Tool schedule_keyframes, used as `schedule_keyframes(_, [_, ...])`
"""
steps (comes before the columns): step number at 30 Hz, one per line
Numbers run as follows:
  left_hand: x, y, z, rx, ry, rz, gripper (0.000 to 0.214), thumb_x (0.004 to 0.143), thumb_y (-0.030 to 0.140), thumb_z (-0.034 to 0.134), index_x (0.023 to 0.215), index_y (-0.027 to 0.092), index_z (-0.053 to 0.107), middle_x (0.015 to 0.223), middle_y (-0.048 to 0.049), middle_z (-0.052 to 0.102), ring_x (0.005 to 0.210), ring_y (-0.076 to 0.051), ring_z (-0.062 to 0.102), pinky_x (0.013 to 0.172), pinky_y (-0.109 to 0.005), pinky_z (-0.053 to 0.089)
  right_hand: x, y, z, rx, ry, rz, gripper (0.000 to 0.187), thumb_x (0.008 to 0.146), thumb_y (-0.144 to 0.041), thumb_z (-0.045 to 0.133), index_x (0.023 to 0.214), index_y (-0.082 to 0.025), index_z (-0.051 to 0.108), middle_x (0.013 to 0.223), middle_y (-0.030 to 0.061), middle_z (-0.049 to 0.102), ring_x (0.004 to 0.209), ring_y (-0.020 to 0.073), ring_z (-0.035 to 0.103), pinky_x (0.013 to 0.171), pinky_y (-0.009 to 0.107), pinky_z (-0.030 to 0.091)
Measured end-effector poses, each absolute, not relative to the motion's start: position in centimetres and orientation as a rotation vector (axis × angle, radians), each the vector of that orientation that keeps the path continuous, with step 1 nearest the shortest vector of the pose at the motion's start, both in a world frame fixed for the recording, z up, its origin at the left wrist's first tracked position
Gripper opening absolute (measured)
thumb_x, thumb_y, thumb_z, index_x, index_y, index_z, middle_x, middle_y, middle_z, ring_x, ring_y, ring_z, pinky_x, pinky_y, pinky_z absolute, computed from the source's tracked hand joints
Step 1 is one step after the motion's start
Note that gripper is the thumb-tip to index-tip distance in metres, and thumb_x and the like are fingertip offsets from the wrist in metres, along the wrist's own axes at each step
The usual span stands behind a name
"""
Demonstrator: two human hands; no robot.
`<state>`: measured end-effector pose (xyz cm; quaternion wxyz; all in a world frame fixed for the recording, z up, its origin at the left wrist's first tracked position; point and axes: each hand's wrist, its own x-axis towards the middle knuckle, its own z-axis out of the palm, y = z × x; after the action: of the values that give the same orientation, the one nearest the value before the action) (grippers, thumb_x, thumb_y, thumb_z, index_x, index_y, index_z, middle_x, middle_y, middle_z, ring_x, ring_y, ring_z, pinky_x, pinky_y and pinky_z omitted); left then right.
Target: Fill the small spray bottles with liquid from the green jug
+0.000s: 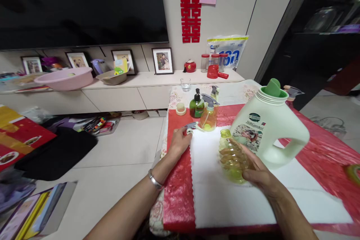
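Note:
My right hand [257, 167] is wrapped round a clear yellow-green ribbed bottle [232, 157]. Its neck is uncapped and tilts slightly to the left over the white cloth. At the cloth's left edge, my left hand [180, 141] grips a grey and white spray trigger head [192, 126]. Just beyond stands an orange-tinted spray bottle [208, 118] with a grey trigger. A green pump bottle [197, 107] is behind it, beside a cream cap [180, 109]. To the right of the ribbed bottle rises a large pale green detergent jug [270, 123], with a green cup [272, 87] in its mouth.
The white cloth [225, 204] lies over a red plastic sheet [178, 202] on the table. A glass [185, 84] and another spray bottle [215, 92] stand farther back. Another trigger bottle [291, 95] is partly hidden behind the jug. A cabinet [118, 98] runs along the wall.

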<state>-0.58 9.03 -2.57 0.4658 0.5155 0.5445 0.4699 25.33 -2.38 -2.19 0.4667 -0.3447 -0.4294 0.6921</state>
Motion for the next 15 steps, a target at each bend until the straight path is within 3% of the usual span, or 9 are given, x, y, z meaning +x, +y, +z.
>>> schedule_keyframes(3, [-0.2,7.4,-1.4,1.39,1.373,1.209,0.034,0.08,0.025,0.069,0.113,0.02,0.067,0.112,-0.0064,0.061,0.092,-0.019,0.059,0.092,-0.036,0.05,25.2,-2.2,-2.4,-0.854,-1.069,1.692,0.108,0.065,-0.04,0.088,0.156,-0.026,0.032,0.149,0.0137,0.045,0.135,0.0324,0.048,0.114,0.044,0.038])
schedule_keyframes(6, [1.2,5.2,-0.2,1.653,1.07,1.028,0.033,0.091,0.039,0.056,0.115,0.019,0.067,0.116,-0.0087,0.062,0.103,-0.022,0.061,0.094,-0.038,0.05,25.0,-1.9,-2.7,-0.858,-1.092,1.657,0.107,0.067,-0.045,0.088,0.156,-0.028,0.032,0.153,0.0127,0.04,0.138,0.0322,0.044,0.114,0.044,0.039])
schedule_keyframes(9, [3.1,3.3,0.2,1.679,0.861,0.884,0.062,0.082,0.049,0.069,0.134,0.019,0.054,0.135,-0.0131,0.056,0.12,-0.028,0.058,0.102,-0.043,0.048,24.8,-1.6,-3.0,-0.872,-1.16,1.618,0.103,0.07,-0.047,0.087,0.156,-0.028,0.034,0.156,0.0114,0.036,0.142,0.0304,0.04,0.116,0.042,0.039])
schedule_keyframes(12, [4.7,2.4,-0.1,1.608,0.841,0.802,0.093,0.072,0.041,0.081,0.148,0.017,0.034,0.141,-0.0164,0.053,0.127,-0.032,0.054,0.108,-0.049,0.044,24.6,-1.3,-3.5,-0.858,-1.276,1.589,0.096,0.075,-0.047,0.083,0.156,-0.027,0.034,0.156,0.0112,0.036,0.142,0.0287,0.04,0.118,0.041,0.037])
schedule_keyframes(15, [5.9,2.4,-0.8,1.576,0.943,0.88,0.087,0.069,0.025,0.079,0.144,0.017,0.038,0.137,-0.015,0.056,0.127,-0.031,0.055,0.11,-0.049,0.043,24.4,-0.9,-4.3,-0.872,-1.377,1.534,0.087,0.084,-0.048,0.076,0.156,-0.024,0.035,0.156,0.0115,0.035,0.143,0.0273,0.039,0.12,0.042,0.035])
